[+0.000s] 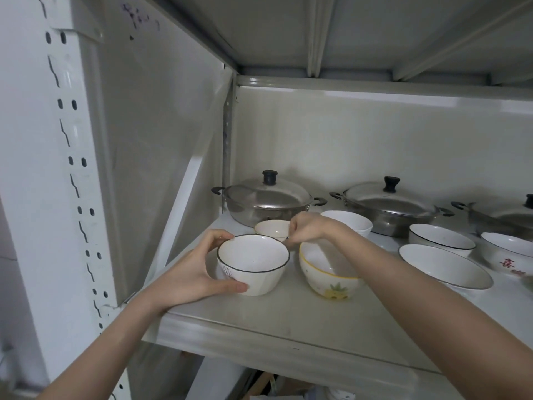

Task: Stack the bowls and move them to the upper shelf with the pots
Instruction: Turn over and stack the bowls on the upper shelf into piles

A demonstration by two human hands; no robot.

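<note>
A white bowl with a thin black rim (253,262) stands near the front left of the grey shelf (274,321). My left hand (199,268) wraps its left side, thumb low on the wall. My right hand (310,229) pinches the rim of a small cream bowl (271,228) just behind it. Under my right wrist sits a yellow-rimmed bowl with a pineapple print (326,272). A plain white bowl (350,222) stands behind my right hand. Three lidded steel pots (266,202) (388,206) (507,215) line the back.
To the right lie a wide shallow bowl (444,267), a black-rimmed bowl (441,241) and a white bowl with red characters (506,251). The perforated upright post (66,168) and side panel close off the left. Another shelf hangs overhead. Clutter shows below the shelf.
</note>
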